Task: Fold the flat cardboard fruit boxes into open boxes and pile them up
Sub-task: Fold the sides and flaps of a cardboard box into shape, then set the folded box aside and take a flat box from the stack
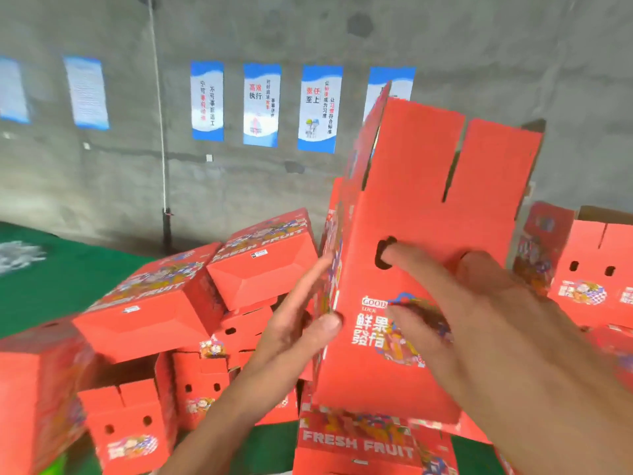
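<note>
On our far left, well away from both hands, a pile of folded red boxes lies tumbled on the green floor. Two of the upper ones carry "FRESH FRUIT" in white along an edge, each with a small white sticker too blurred to read. Behind them, on the grey wall, hang blue and white posters with Chinese writing; most of it is too small for us to make out.

Our left hand comes next, fingers straight and together, laid flat along the left side panel of the box we hold upright. The thumb tip presses the front left corner edge. So the box stands just to the right of these fingers, touching them.

On the box's front face, between our two hands, we read "GOOD LUCK" above large white Chinese characters, partly covered by our right fingers. The top flaps stand open above, with slits between them.

Our right hand spreads over that front face, fingers apart and bent: one fingertip pokes into the left round hole, another reaches the right hole, the thumb lies on the printed picture.

Below our fingers another box reads "FRESH FRUIT". Further right more folded boxes stand.
</note>
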Motion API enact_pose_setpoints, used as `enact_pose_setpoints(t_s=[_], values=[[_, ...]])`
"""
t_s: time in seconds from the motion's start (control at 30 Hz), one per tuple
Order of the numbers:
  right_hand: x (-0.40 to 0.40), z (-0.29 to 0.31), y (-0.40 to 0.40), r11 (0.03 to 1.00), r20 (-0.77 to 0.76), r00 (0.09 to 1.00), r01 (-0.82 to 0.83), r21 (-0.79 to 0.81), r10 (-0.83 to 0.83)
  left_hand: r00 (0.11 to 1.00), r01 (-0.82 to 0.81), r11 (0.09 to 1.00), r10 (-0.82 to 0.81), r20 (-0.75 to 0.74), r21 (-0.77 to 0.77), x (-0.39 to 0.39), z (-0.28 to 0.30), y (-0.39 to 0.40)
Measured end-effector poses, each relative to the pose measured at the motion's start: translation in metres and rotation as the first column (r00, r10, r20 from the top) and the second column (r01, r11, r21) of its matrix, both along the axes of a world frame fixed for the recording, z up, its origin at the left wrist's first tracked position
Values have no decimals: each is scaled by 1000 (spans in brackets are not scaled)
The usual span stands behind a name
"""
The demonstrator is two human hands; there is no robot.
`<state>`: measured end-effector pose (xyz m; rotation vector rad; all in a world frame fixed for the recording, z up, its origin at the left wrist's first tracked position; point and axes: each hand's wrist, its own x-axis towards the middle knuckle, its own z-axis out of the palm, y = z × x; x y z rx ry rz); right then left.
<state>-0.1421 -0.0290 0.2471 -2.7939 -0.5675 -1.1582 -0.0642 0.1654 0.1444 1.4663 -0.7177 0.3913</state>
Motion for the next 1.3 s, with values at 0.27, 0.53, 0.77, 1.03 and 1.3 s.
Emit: enact_pose_setpoints(t_s=[0.27, 0.53, 0.77, 1.03, 1.3], values=[[25, -3, 115, 945, -155, 932, -320, 67, 327, 898, -435, 900, 434, 67, 8, -33, 4, 119], [53, -34, 260, 824, -181, 805, -563, 66, 565, 749, -663, 748, 663, -5, -48, -70, -22, 256], [92, -67, 411, 778, -150, 763, -621, 94, 628, 667, -744, 668, 744, 41, -14, -43, -49, 406], [144, -109, 596, 795, -183, 773, -590, 142, 607, 678, -723, 685, 729, -95, 89, 31, -86, 590], [190, -161, 634, 861, -265, 820, -492, 127, 507, 750, -625, 778, 621, -228, 64, 88, -122, 611]])
